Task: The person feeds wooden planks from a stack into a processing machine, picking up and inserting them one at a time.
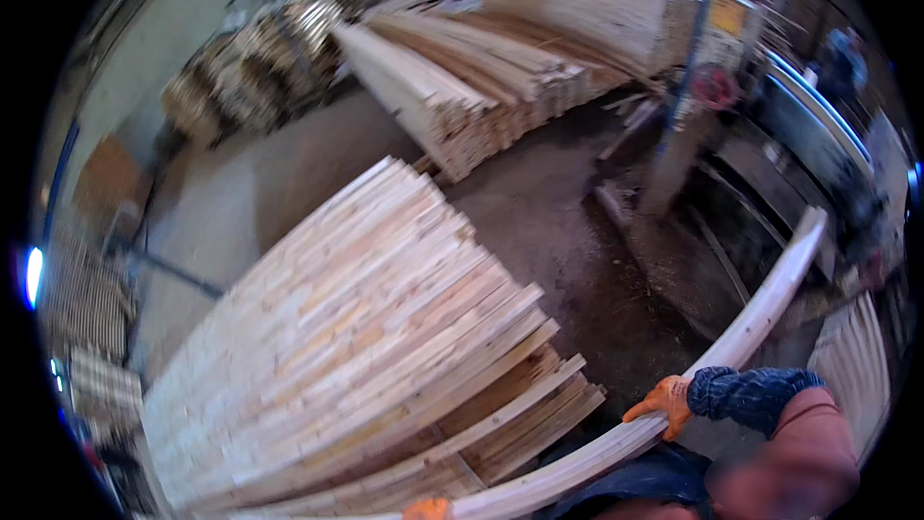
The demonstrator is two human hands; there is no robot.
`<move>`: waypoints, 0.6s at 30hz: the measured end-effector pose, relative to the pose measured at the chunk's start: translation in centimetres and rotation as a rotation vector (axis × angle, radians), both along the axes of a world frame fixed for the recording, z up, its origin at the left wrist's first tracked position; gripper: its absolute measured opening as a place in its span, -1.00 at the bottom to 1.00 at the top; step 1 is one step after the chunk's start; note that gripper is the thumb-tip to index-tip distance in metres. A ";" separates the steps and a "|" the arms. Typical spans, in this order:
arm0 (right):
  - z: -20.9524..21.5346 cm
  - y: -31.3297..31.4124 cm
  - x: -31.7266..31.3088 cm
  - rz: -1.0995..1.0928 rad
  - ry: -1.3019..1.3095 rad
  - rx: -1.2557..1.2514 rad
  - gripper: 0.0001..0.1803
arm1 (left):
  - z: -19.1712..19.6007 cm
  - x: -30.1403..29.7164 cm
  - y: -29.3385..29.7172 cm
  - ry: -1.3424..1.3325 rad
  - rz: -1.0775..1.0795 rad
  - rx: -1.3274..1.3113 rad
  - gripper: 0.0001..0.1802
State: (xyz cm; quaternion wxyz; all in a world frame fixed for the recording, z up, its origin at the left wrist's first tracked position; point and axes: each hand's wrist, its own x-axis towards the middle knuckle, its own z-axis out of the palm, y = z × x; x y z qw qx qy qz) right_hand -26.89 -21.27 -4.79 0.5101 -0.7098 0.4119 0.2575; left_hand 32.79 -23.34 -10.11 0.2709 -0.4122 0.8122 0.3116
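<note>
At 4 o'clock, the right hand (666,406) grips 1 long plank (760,323), aloft and not yet set down! Left hand (426,510), 6 o'clock: cropped, can't tell its grip. The stack (337,308), 8 o'clock, looks unfinished along its near rows.

Long board (746,332): lower centre to right
Near plank stack (337,327): lower left to centre
Far plank stack (462,106): upper centre, behind near stack
Bundles (241,77): upper left, left of far stack
Machine (703,58): upper right, beyond the board
</note>
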 end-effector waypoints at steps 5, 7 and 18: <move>1.9 4.0 -7.5 0.014 -0.037 -0.425 0.24 | 4.9 -7.3 4.9 0.035 0.088 -0.492 -0.61; 3.4 5.2 -12.1 -0.012 -0.030 -0.599 0.24 | 5.1 -13.2 5.2 0.175 0.098 -0.989 -0.82; 4.4 8.0 -16.5 -0.408 0.062 -1.119 0.32 | 10.4 -38.1 3.3 0.301 0.070 -0.621 0.09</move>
